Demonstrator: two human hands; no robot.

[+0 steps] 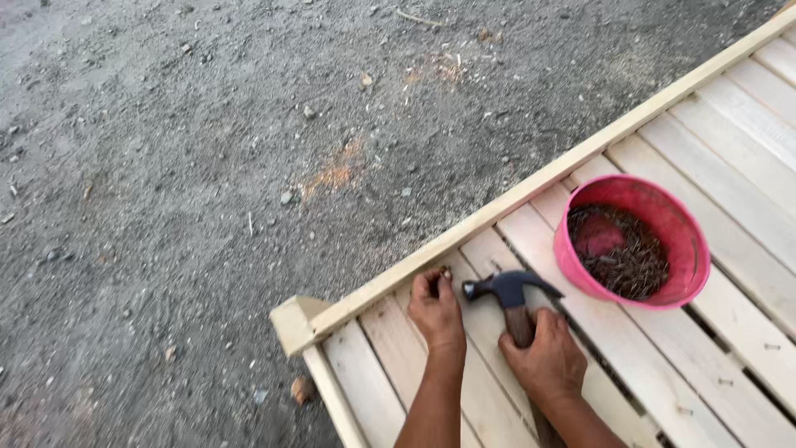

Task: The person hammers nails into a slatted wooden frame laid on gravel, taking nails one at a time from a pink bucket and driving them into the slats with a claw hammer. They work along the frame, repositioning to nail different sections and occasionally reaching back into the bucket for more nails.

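My left hand (437, 313) rests on a pale wooden slat and pinches a small nail (446, 271) upright against the long side rail (531, 187) of a slatted wooden frame. In my right hand (548, 357) is a claw hammer (507, 292), gripped by its wooden handle close to the head. The dark head lies just right of the nail, its face pointing toward it. A pink plastic bowl (692, 249) stands on the slats to the right, holding a heap of dark nails (634, 259).
The slatted frame (738, 166) runs from bottom centre to upper right, with gaps between slats and a few nails sticking up near the lower right. Gravelly grey ground (207, 166) with small stones and orange sawdust patches covers the left and top.
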